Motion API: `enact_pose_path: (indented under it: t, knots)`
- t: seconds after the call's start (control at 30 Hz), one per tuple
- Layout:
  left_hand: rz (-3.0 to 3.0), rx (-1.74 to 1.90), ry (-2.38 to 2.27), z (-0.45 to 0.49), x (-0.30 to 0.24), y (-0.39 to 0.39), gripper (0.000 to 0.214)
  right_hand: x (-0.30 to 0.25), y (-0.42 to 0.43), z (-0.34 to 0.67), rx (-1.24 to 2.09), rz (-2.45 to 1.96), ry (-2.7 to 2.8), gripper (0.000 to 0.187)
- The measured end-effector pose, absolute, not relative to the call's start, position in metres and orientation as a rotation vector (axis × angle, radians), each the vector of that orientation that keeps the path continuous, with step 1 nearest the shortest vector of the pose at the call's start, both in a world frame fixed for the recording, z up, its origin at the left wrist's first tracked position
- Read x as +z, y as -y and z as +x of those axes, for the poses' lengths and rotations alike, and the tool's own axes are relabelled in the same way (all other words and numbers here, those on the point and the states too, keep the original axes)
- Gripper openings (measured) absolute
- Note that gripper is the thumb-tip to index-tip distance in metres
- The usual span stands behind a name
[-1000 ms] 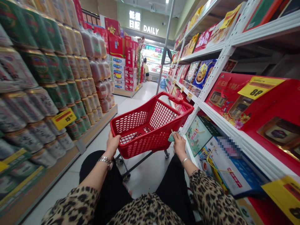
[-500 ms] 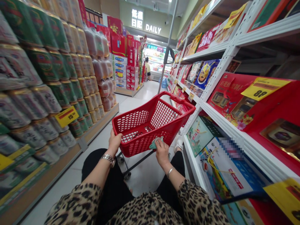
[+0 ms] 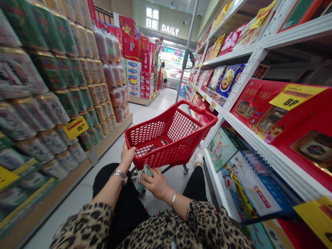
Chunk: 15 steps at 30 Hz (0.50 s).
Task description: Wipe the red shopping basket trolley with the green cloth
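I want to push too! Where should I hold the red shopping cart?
Grip the red cart by its top rim at the near corner, from behind and above, as the left hand does. The thick edge lets a hand curl over it.

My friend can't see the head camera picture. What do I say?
A left hand grips the rim of a red mesh shopping cart while a right hand holds a small pale-green item. Green cans line the left, red gift boxes fill white metal shelves on the right.
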<state>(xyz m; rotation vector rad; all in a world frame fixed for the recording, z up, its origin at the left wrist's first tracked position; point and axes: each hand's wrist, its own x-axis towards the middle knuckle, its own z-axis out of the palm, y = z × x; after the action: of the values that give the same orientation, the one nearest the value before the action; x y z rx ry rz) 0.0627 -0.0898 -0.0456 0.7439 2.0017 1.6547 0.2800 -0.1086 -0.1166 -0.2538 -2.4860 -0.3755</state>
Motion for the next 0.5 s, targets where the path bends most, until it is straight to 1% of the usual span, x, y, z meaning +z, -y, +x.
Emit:
enact_pose_path:
  t: [0.1,0.3,0.5]
  knots:
    - [0.696,1.649,-1.948,0.06,-0.045,0.091,0.086,-0.116,0.098,0.288,-0.398,-0.248,2.515,0.022]
    - [0.647,1.622,-1.928,0.061,-0.033,0.097,0.088,-0.126,0.059,0.332,-0.441,-0.375,2.523,0.02]
    - [0.648,1.644,-1.879,0.068,-0.022,0.102,0.09,-0.13,0.022,0.384,-0.28,-0.869,2.636,0.032]
